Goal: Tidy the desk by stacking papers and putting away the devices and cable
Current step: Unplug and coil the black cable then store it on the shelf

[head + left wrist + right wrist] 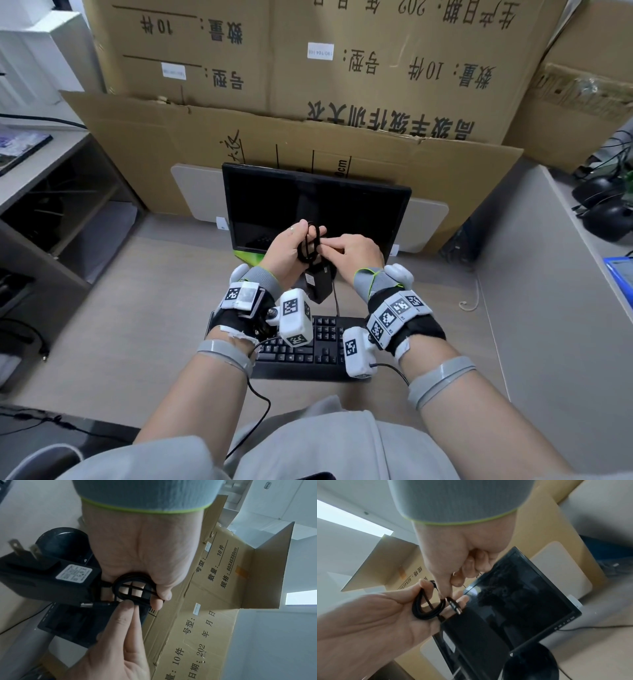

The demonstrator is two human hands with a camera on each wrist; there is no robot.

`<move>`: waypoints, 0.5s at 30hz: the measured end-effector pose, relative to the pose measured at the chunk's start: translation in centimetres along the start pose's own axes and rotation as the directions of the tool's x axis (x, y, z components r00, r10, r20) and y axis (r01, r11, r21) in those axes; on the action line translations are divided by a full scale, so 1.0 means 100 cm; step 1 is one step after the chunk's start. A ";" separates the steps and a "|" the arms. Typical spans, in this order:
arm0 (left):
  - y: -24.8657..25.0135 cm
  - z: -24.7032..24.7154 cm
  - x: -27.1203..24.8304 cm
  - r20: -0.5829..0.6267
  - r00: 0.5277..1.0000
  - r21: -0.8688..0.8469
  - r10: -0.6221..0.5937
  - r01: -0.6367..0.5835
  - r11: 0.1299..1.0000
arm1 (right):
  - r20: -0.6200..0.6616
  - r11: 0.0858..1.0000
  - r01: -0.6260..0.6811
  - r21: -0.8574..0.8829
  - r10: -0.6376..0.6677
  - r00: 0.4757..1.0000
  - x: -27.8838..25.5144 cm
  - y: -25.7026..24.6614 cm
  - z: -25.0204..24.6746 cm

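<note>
monitor (317, 209) behind, keyboard (308, 346) below. power adapter (46, 577) hangs beneath the left hand (286, 250), whose curled fingers hold the coiled cable (428, 605) upright. right hand (352, 253) pinches the cable's plug end (453, 605), just beside the coil.

Head overhead, wrists close, shared cable (310, 245)
</note>
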State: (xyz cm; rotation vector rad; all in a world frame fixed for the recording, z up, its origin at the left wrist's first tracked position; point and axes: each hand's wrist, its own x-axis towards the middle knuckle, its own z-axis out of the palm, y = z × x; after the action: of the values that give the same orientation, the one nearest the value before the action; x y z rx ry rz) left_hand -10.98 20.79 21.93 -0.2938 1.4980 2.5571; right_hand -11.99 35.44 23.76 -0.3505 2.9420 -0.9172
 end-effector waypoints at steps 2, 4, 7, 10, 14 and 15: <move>-0.001 0.000 -0.001 0.036 0.999 0.014 -0.003 0.003 1.000 | 0.032 0.988 0.024 -0.151 -0.019 0.999 0.002 -0.002 -0.006; -0.003 -0.002 -0.002 0.048 0.999 0.068 -0.023 0.020 0.997 | 0.061 0.963 0.061 -0.263 -0.046 0.997 0.004 -0.004 -0.008; -0.008 -0.005 0.000 0.052 0.998 0.250 -0.020 0.007 0.968 | 0.087 0.969 0.054 -0.242 -0.034 0.996 0.005 -0.005 -0.010; -0.005 -0.005 -0.002 0.002 1.000 0.360 -0.027 0.024 0.933 | 0.023 0.996 -0.070 0.055 0.069 0.997 0.009 0.003 -0.021; -0.005 -0.005 0.002 -0.087 0.986 0.348 -0.141 0.163 0.923 | 0.080 0.970 -0.077 0.232 0.059 0.995 0.009 0.007 -0.025; -0.007 -0.004 0.004 -0.099 0.984 0.356 -0.149 0.175 0.918 | 0.116 0.960 -0.069 0.272 0.039 0.992 0.009 0.007 -0.021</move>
State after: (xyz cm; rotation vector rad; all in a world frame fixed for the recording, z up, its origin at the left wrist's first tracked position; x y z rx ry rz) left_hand -11.20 20.75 21.04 -0.4380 1.8471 2.1095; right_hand -13.17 36.91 25.11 -0.2939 2.6621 -1.2363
